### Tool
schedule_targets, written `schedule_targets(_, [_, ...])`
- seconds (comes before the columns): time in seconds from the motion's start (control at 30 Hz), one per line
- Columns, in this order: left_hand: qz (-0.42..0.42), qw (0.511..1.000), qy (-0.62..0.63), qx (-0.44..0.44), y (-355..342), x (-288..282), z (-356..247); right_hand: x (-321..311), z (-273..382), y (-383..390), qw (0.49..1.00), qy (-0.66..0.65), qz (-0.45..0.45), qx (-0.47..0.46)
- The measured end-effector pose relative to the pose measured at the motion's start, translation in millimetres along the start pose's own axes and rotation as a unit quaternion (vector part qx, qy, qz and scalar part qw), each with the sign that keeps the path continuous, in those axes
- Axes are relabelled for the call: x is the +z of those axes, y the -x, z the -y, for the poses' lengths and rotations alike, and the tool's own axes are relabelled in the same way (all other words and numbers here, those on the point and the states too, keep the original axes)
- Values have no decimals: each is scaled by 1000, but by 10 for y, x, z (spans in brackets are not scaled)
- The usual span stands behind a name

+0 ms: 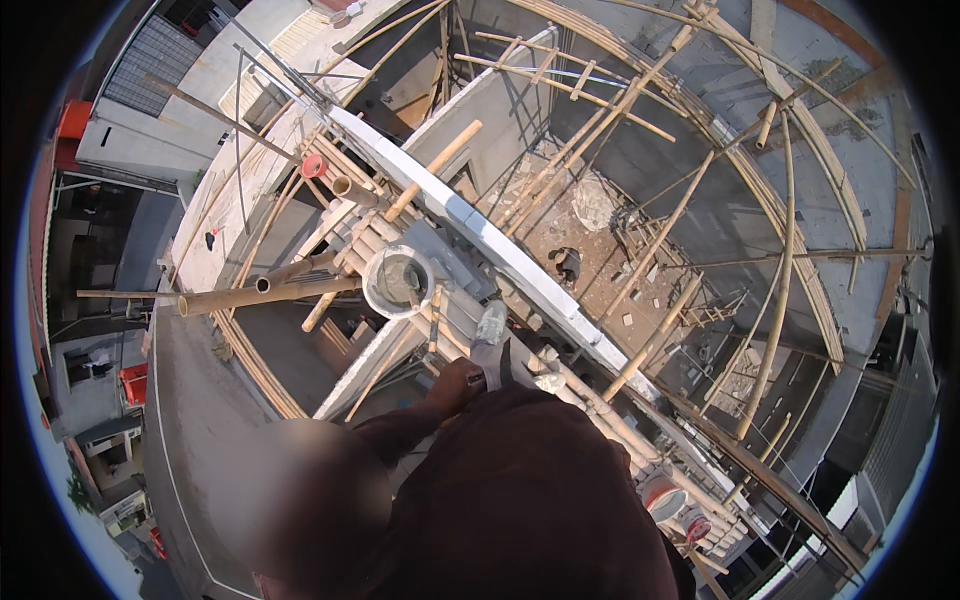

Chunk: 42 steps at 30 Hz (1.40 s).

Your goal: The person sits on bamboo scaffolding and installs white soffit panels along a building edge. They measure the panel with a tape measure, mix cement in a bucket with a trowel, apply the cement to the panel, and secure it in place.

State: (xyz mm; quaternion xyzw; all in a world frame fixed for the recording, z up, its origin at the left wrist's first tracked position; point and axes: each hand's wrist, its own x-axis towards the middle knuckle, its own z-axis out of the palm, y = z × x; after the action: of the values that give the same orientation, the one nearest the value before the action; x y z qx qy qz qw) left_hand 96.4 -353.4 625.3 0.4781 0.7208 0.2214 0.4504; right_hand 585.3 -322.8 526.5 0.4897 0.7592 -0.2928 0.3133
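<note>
My left hand point(457, 383) is closed at my dark-clothed body, around something dark that I cannot make out. What seems to be a sliver of my right hand point(624, 456) shows at the body's right edge, its fingers hidden. Beyond my left hand, a grey-smeared shoe point(490, 323) rests on the bamboo platform point(568, 390), beside what looks like a wooden-handled tool point(434, 325). A white bucket point(385, 278) with grey mix and something dipped in it stands just beyond. At lower left is a blurred rounded area I cannot identify.
A long pale wall top point(445, 200) runs diagonally past the platform, with bamboo poles point(650, 350) crossing around it. Far below, a person point(566, 262) crouches on a rubble-strewn floor point(600, 290). Red buckets point(662, 500) stand at lower right; a small red container point(313, 166) is at upper left.
</note>
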Motion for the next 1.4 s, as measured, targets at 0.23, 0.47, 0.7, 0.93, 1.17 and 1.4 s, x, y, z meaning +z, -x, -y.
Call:
schedule_targets(0.23, [-133, 989, 59, 29, 56, 268, 107, 671, -1231, -504, 960, -254, -112, 28])
schedule_targets(0.47, [-154, 985, 71, -24, 32, 20, -94, -176, -1298, -887, 991, 71, -93, -63])
schedule_targets(0.7, [-125, 990, 44, 48, -152, 228, 348, -771, -694, -822, 995, -1, -81, -66])
schedule_targets(0.93, [-35, 999, 22, -10, -528, 7, 267, -1119, 314, -430, 978, 94, -141, -126])
schedule_targets(1.17, [58, 992, 88, 69, -668, -158, 50, -98, 188, 115, 919, -384, -62, -64])
schedule_targets(1.4, [75, 995, -69, -20, -742, -276, 188, 333, 975, 536, 905, -412, -76, 73])
